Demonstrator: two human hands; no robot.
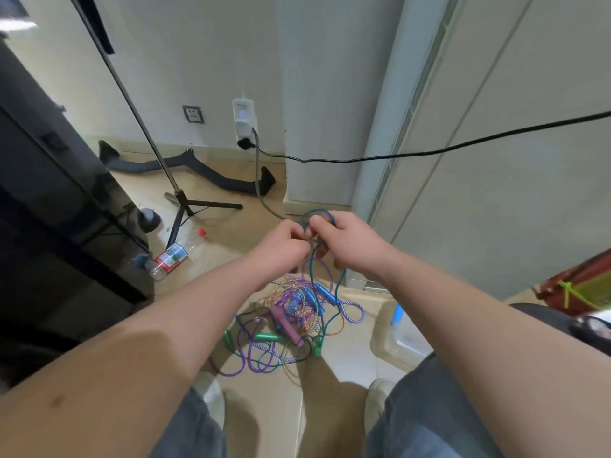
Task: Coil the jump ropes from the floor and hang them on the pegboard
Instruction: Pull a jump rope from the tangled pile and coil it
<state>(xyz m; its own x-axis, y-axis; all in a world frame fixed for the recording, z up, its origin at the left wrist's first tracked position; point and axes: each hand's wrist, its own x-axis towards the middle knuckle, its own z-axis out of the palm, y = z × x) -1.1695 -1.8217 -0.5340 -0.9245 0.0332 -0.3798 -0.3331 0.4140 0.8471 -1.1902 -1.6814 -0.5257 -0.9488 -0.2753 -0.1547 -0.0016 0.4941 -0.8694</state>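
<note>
- We hold both hands up close together over the floor (330,361), knuckles nearly touching. Left hand (284,241) has its fingers curled tight and pinches the blue rope (319,213) where the strands bunch.
- Right hand (350,241) is curled round the same rope. A small loop of it sticks up above the two hands.
- We're either forming a first coil turn or picking a knot. We can't tell which, since the fingertips are hidden.
- Blue strands drop from the hands to the pile (291,319) directly below, in front of our shoes. We judge the lift is deliberate: tension on the strand shows where it snags in the rest.
- The pile is a real tangle of purple, striped, clear-orange and blue ropes overlapped. Green handles (266,337), a pink handle (286,322) and blue handles (322,290) are mixed in.
- The blue handles lie at the far edge of the pile, nearest the hanging strands. That rope is probably the easiest to free first.
- No rope looks coiled yet and the pegboard isn't in view, so the task is at an early stage.
- Snag risks:
  - a black cable (429,153) runs across behind the hands from the wall plug (244,127)
  - stand legs (198,206) and a water bottle (172,256) sit to the left
  - a clear bin (403,338) sits to the right
- We'd pull the rope up and toward us, not sideways.
</note>
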